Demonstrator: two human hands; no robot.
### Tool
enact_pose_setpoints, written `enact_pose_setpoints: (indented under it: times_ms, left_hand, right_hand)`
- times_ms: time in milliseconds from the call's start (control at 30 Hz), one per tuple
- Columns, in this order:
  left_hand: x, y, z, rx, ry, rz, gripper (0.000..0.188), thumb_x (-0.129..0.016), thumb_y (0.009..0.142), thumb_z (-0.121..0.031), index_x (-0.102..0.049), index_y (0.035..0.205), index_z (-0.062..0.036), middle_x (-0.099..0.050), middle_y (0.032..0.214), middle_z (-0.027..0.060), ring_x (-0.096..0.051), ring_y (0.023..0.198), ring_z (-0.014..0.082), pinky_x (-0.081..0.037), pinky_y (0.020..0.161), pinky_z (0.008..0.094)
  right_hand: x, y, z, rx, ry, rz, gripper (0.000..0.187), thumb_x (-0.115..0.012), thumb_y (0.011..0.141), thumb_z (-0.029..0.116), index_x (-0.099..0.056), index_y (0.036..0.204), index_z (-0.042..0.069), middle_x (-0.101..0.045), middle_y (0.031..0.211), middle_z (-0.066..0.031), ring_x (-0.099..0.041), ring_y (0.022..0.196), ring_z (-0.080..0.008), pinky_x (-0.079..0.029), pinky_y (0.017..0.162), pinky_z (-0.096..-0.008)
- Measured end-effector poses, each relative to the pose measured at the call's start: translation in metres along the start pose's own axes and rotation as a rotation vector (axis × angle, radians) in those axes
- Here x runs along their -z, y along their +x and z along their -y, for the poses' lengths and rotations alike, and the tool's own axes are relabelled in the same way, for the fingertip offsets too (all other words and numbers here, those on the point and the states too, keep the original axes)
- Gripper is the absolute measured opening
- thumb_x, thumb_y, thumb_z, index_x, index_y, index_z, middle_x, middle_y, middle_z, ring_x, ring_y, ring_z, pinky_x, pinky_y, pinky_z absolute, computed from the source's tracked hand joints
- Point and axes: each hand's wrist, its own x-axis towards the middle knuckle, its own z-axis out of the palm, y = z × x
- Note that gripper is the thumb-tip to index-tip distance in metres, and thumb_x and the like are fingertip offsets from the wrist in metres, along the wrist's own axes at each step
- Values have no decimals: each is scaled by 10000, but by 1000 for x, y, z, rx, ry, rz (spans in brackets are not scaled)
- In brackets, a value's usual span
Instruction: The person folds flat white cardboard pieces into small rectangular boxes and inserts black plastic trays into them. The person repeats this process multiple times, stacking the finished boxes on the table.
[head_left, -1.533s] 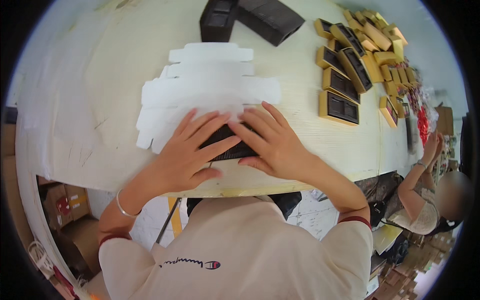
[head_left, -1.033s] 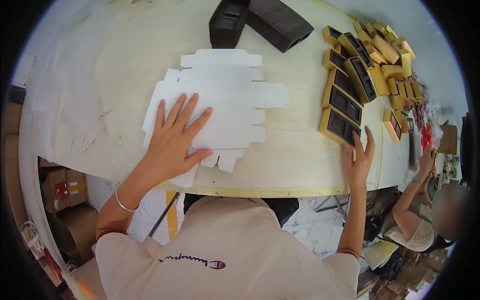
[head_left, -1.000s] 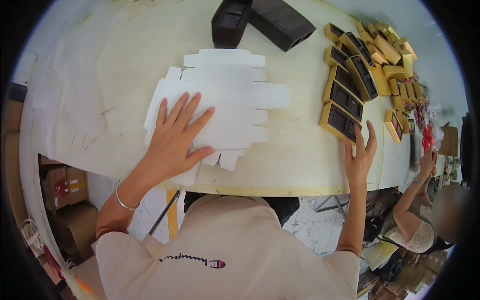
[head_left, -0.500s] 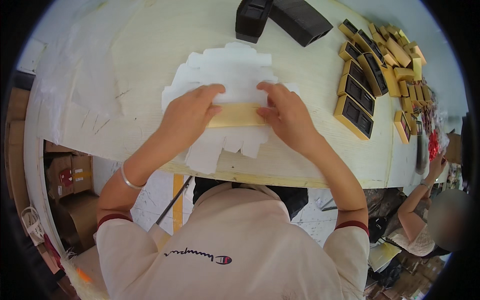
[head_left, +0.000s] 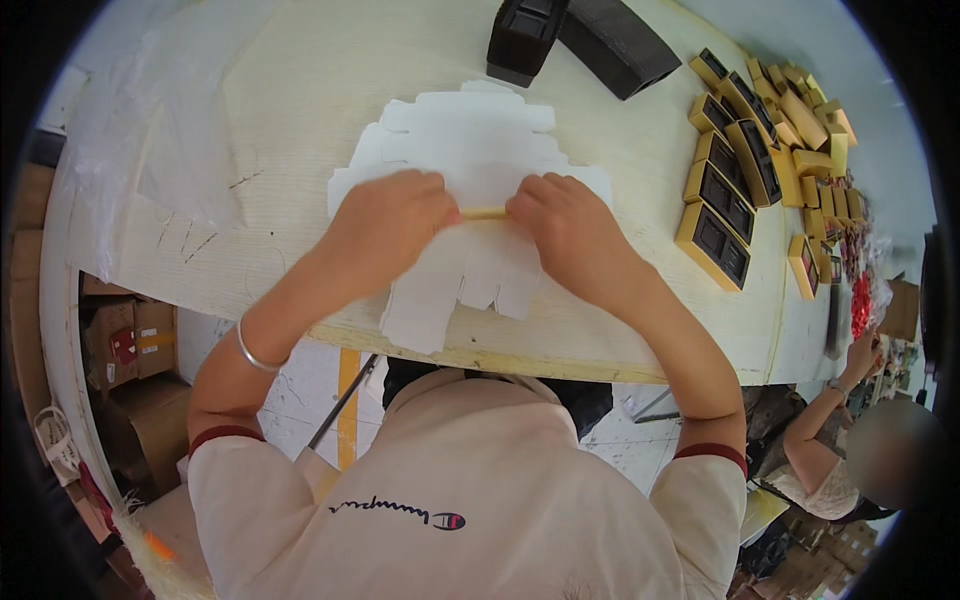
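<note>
A flat die-cut box blank (head_left: 470,130), white on its upper face, lies on the table in front of me, with several such blanks seemingly stacked. Across its middle a folded part shows a narrow gold strip (head_left: 485,214). My left hand (head_left: 400,222) pinches the left end of this fold, fingers curled over it. At the right end my right hand (head_left: 568,225) grips the fold in the same way. White flaps hang toward the table's front edge below the hands. My fingertips hide both ends of the strip.
Two dark stacks of black trays (head_left: 620,48) stand at the back. Gold boxes with black inserts (head_left: 714,246) sit at the right, more gold boxes (head_left: 810,130) piled beyond. Clear plastic sheeting (head_left: 190,130) covers the left. A co-worker's hand (head_left: 860,358) works at far right.
The wide gold panel between my hands has tipped up and now shows only as a thin strip. My fingers have curled from spread to closed around the fold.
</note>
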Motion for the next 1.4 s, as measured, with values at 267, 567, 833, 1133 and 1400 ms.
enact_pose_setpoints:
  times_ms: [267, 567, 833, 1133, 1400]
  left_hand:
    - [25, 10, -17, 58, 162, -270, 206, -618, 871, -237, -641, 978, -63, -584, 930, 81, -539, 852, 256, -445, 714, 355]
    - [8, 0, -59, 357, -1350, -211, 580, -498, 962, -118, -161, 1433, -79, -522, 1180, 136, -568, 963, 144, -474, 820, 275]
    - [25, 19, -16, 390, -982, -177, 388, -486, 940, -101, -460, 1322, -38, -552, 905, 16, -488, 759, 73, -421, 689, 215]
    - [11, 33, -4, 50, -145, -33, 413, -625, 829, -120, -567, 1235, -74, -584, 1105, 126, -538, 933, 283, -439, 833, 351]
    - [0, -4, -34, -215, 120, -70, 324, -733, 715, -227, -620, 945, -29, -544, 905, 63, -529, 890, 227, -456, 784, 350]
  right_hand:
    - [8, 13, -1, -209, 151, -110, 85, -636, 797, 85, -581, 751, 40, -591, 749, -126, -596, 700, -323, -474, 615, -405]
    - [25, -3, 57, -132, 117, -183, 288, -691, 777, 233, -561, 917, 17, -555, 823, -93, -576, 765, -255, -454, 654, -343]
    - [49, -58, 19, 204, -138, -245, 518, -712, 722, 393, -642, 1107, 53, -560, 1242, -133, -535, 1140, -296, -380, 989, -471]
    - [17, -31, 3, -131, 309, -64, 99, -671, 793, 123, -613, 783, 44, -637, 777, -100, -610, 756, -276, -459, 666, -392]
    - [9, 1, -9, -460, 579, 124, 125, -633, 847, 91, -552, 916, 26, -591, 728, -132, -564, 623, -260, -432, 581, -348]
